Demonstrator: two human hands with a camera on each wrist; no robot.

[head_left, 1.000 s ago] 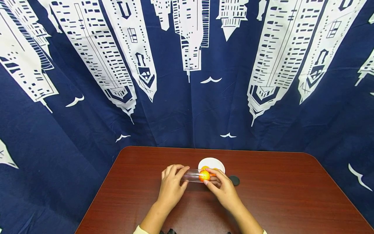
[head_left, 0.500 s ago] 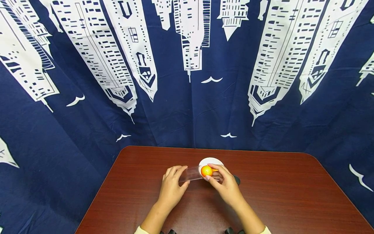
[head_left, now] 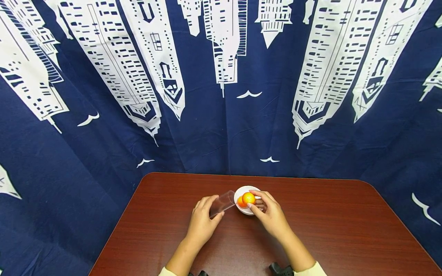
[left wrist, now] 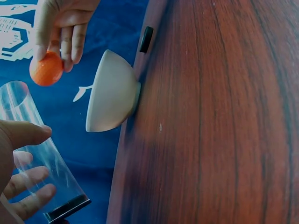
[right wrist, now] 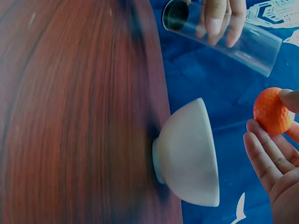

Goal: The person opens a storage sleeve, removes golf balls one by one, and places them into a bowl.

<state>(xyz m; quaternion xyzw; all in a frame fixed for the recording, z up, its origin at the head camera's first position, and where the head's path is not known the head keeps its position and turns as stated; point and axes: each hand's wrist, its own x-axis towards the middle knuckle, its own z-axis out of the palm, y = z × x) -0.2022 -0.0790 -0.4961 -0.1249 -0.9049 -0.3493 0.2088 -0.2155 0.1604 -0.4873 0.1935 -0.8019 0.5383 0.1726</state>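
Note:
My left hand grips a clear tube with a black cap on its lower end. The tube leans, its open mouth up and toward the bowl. Between thumb and fingertips, my right hand pinches an orange golf ball, dimpled and shiny. That ball is apart from the tube mouth and above a white bowl, which stands upright on the table. Inside the bowl, partly covered by the held ball in the head view, lies more orange, a ball by its rounded edge.
A small black disc lies on the brown wooden table beyond the bowl; in the head view my right hand hides it. Behind the table's far edge hangs a dark blue cloth printed with white buildings. Black gear shows near my right sleeve.
The golf ball, first overlapping the tube's right end, has moved slightly right and up, away from it in my right fingers. The tube has gone from nearly level to tilted mouth-up.

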